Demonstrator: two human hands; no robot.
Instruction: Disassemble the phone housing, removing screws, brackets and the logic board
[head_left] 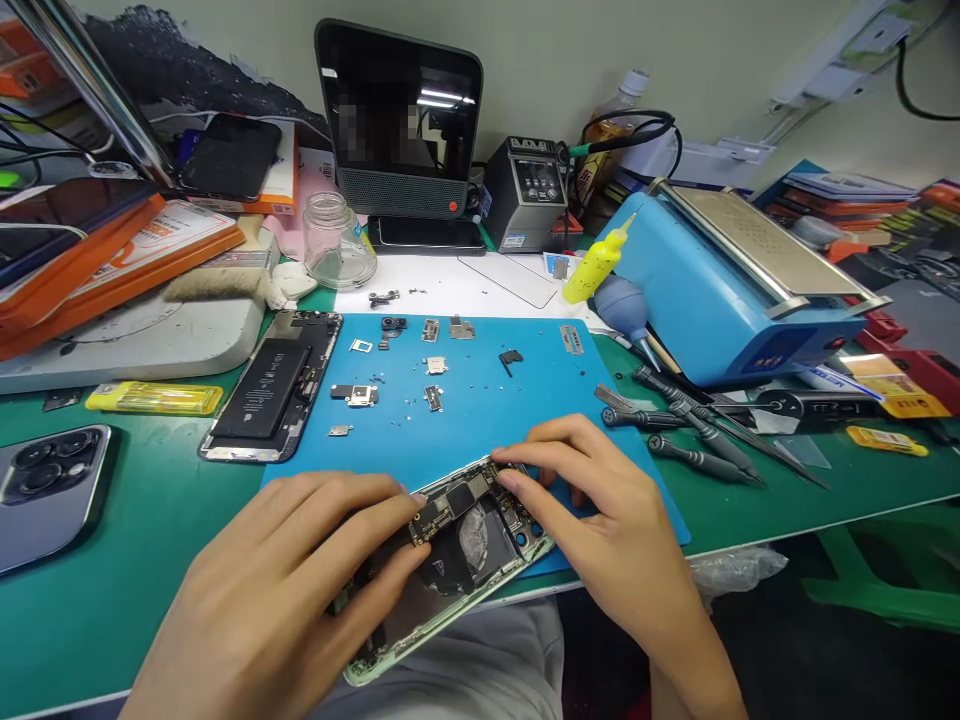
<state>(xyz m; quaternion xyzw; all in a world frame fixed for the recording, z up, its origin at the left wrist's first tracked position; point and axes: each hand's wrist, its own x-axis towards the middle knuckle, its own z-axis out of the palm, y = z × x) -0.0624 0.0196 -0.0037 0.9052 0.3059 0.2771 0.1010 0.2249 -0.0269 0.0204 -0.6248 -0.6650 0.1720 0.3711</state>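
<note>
A light green phone frame [450, 610], opened up with its inside facing me, lies tilted at the front edge of the blue mat. Over its upper side is a dark, narrow logic board [457, 498]. My left hand [300, 560] pinches the board's left end between thumb and fingertips. At the other end, my right hand [592, 500] closes thumb and forefinger on the board near the camera openings. Whether the board touches the frame underneath cannot be made out. Several small parts, among them a camera module [393, 324] and a metal bracket [461, 327], lie on the mat.
A phone screen assembly with battery [262, 385] lies left of the blue mat [465, 400]. Screwdrivers [705, 458] and tweezers lie to the right, before a blue heating machine [720, 270]. A glass jar [337, 240], a yellow bottle [596, 265] and a soldering station [527, 195] stand behind.
</note>
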